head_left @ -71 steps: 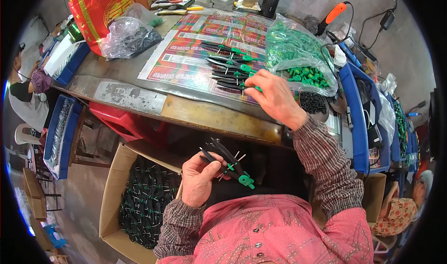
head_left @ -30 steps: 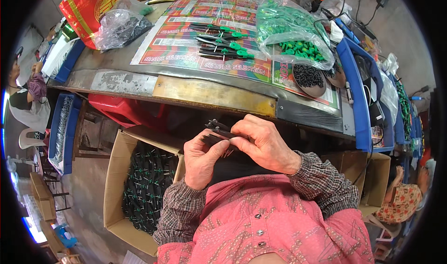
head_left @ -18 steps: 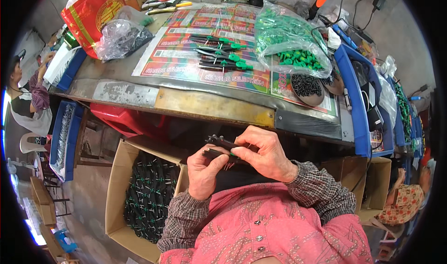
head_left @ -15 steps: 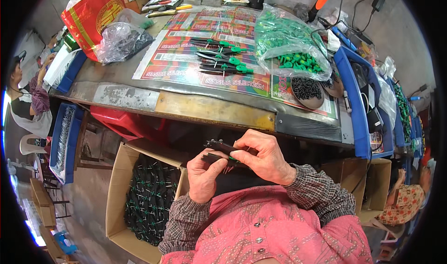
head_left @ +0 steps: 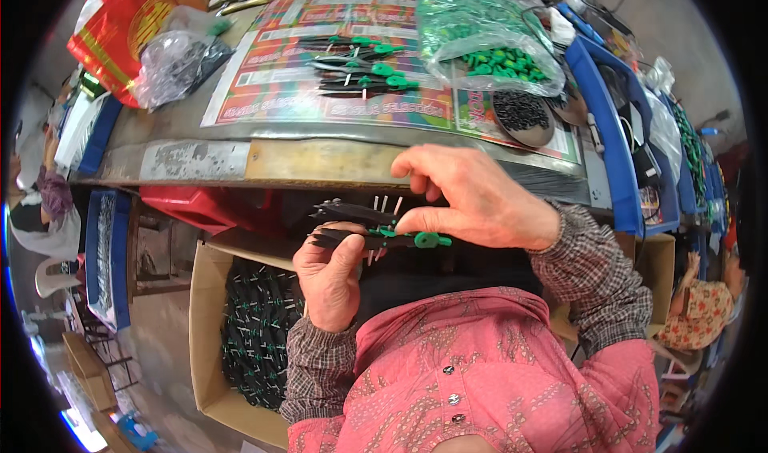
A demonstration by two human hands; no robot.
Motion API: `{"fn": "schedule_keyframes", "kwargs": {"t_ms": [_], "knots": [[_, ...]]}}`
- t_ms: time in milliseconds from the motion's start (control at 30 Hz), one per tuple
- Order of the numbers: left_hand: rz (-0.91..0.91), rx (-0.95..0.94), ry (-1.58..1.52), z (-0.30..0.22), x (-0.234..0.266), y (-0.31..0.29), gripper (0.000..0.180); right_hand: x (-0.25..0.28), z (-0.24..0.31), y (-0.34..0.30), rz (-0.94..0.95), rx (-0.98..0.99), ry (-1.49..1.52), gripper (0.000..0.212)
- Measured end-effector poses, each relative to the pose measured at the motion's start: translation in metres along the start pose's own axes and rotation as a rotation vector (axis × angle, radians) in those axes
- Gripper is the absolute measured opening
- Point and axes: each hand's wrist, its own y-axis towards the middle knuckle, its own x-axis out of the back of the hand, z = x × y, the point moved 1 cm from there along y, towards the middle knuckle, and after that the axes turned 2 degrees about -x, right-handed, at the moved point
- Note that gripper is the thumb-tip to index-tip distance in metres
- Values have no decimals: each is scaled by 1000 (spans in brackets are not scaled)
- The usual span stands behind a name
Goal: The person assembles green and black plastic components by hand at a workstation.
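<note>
Over my lap, my left hand is closed around a small stack of black plastic parts with green ends and thin white pins. The thumb presses the stack from the near side. A rounded green end piece sticks out of it to the right. My right hand is spread open beside the stack, its fingers apart and its thumb tip close to the white pins. I cannot tell whether that thumb touches them. Similar black and green parts lie in a loose row on the printed sheets.
A cardboard box full of such parts stands at lower left. On the table are a clear bag of green pieces, a bowl of small black pieces, a red bag and a blue bin. The table edge lies just beyond my hands.
My right hand has let go of the stack, opened and moved slightly right and up. The green ends and white pins now show. The whole view has shifted a little.
</note>
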Motion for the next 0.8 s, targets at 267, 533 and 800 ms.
{"fn": "schedule_keyframes", "kwargs": {"t_ms": [267,533,800], "knots": [[29,-647,655,-34,-68,-4,18,60,31,-63,272,-514,306,53],[770,-1111,905,-9,-146,-25,27,10,11,-163,-393,-420,1504,51],[1033,-1024,608,38,-216,-45,26,48,12,-229,-623,-253,1410,82]]}}
